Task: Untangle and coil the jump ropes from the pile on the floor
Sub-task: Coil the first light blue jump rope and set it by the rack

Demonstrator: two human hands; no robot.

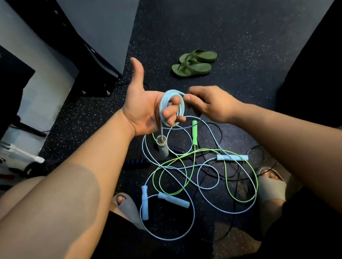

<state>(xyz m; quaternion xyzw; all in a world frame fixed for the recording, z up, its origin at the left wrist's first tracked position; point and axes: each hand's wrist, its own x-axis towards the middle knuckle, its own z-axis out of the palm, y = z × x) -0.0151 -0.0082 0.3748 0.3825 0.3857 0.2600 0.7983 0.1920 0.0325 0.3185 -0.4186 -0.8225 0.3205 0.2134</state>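
My left hand (144, 109) is palm up with the thumb raised, its fingers curled through a small coil of light blue rope (172, 107). A grey handle (162, 147) hangs from that coil. My right hand (210, 102) pinches the blue rope at the coil's right side. On the floor below lies the tangled pile (193, 170): light blue, neon green and black ropes crossing each other. A green handle (194, 131) and three light blue handles, among them one at the right (232, 157) and one at the lower left (173, 199), lie in it.
A pair of green flip-flops (194, 62) lies on the speckled dark floor beyond my hands. A black rack foot (97, 82) and gym equipment stand at the left. My sandalled feet (270, 183) flank the pile. A dark blue ribbed handle (136, 163) lies left of it.
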